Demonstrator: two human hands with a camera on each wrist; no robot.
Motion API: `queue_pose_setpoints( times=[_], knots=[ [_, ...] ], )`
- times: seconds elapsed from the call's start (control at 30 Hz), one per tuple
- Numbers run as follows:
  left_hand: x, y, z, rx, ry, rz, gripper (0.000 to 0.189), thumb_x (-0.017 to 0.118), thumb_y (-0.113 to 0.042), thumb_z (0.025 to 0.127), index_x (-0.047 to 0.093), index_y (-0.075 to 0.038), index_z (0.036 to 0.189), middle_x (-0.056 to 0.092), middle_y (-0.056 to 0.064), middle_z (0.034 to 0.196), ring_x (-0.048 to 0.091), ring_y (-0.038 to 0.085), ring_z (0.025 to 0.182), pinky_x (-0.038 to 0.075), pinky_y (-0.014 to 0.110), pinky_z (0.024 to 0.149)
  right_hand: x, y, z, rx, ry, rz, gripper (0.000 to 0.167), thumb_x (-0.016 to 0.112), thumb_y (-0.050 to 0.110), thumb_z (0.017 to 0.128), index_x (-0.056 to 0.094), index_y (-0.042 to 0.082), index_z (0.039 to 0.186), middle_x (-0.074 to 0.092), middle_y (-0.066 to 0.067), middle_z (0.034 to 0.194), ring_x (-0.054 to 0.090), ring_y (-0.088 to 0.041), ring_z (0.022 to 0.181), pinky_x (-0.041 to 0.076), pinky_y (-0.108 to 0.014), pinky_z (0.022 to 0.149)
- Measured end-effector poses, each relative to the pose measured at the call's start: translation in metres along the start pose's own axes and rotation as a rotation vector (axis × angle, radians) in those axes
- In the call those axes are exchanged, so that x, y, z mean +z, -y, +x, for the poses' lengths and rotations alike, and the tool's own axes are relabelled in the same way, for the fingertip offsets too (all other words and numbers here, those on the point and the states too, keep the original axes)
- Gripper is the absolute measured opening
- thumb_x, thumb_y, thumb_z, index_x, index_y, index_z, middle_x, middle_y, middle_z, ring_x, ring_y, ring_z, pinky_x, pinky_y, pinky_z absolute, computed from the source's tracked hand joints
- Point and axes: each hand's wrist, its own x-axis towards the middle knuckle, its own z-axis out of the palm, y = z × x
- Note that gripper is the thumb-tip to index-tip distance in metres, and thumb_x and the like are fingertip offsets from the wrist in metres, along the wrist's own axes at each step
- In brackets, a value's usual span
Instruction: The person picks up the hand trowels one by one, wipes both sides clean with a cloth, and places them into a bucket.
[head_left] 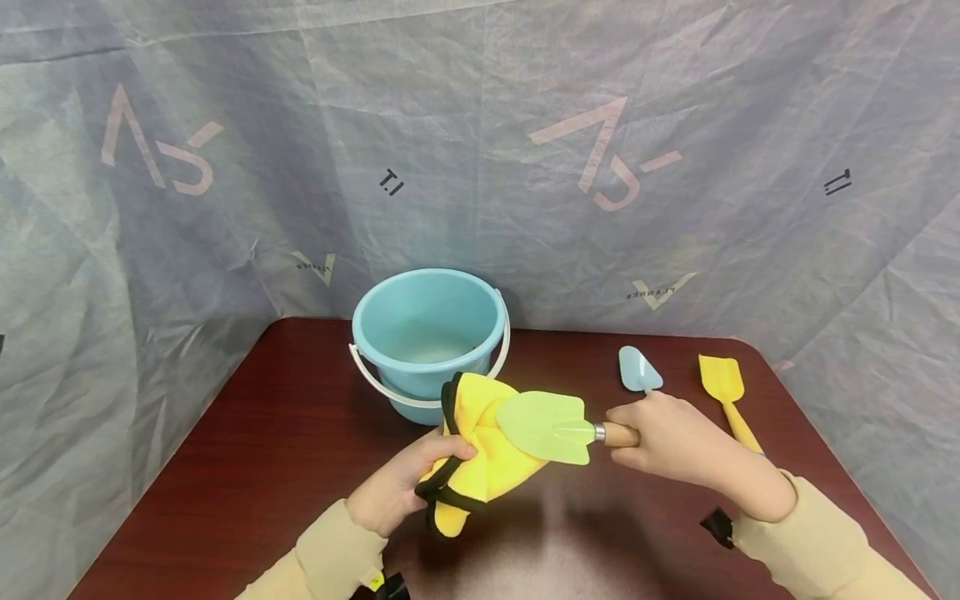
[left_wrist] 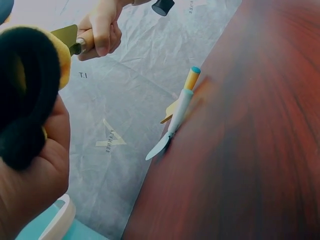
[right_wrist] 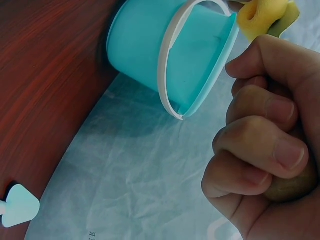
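Observation:
My left hand (head_left: 408, 479) grips a bunched yellow cloth (head_left: 487, 475) with black edging, thumb on top, just in front of the bucket. A green garden trowel (head_left: 547, 427) lies with its blade against the cloth. My right hand (head_left: 667, 437) holds the trowel by its wooden handle (head_left: 621, 434), fingers curled round it. In the right wrist view the curled fingers (right_wrist: 265, 140) cover most of the handle. In the left wrist view the cloth's black edging (left_wrist: 30, 75) fills the left side, with the trowel's blade (left_wrist: 66, 36) behind it.
A light blue bucket (head_left: 429, 364) with a white handle (head_left: 375, 379) stands behind the cloth. Toward the right of the dark red table (head_left: 247, 475) lie a blue shovel (head_left: 636, 371) and a yellow shovel (head_left: 722, 379). A grey fabric backdrop (head_left: 480, 125) hangs behind.

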Motion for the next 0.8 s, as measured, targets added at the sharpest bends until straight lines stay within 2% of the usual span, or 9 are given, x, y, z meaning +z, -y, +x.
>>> queue_pose_setpoints(
  times=[0.2,0.47,0.8],
  knots=[
    [0.000,-0.005,-0.008,-0.068,-0.135,0.049,0.037,0.058,-0.017,0.083,0.044,-0.012,0.117,0.063,0.000,0.098,0.064,0.011,0.084,0.053,0.025,0.078,-0.001,-0.001,-0.001,-0.006,-0.009,0.009,0.041,0.065,0.011,0.066,0.026,0.022,0.059,0.011,0.016,0.061,0.013,0.001,0.056,0.015,-0.018,0.048],
    [-0.002,-0.013,-0.020,-0.094,-0.213,0.109,0.041,0.061,-0.023,0.083,0.043,-0.011,0.117,0.061,-0.001,0.094,0.062,0.010,0.081,0.051,0.024,0.076,-0.002,-0.004,-0.003,-0.021,-0.028,0.022,0.044,0.066,0.009,0.066,0.025,0.021,0.060,0.010,0.016,0.062,0.011,0.001,0.057,0.014,-0.017,0.049],
    [-0.011,-0.020,-0.042,-0.014,-0.152,0.118,0.034,0.057,-0.019,0.088,0.043,-0.010,0.118,0.060,-0.001,0.092,0.061,0.011,0.078,0.051,0.023,0.075,0.000,-0.005,-0.005,-0.068,-0.093,0.009,0.043,0.065,0.007,0.065,0.025,0.021,0.060,0.008,0.018,0.064,0.011,0.003,0.057,0.014,-0.015,0.048]
  ],
)
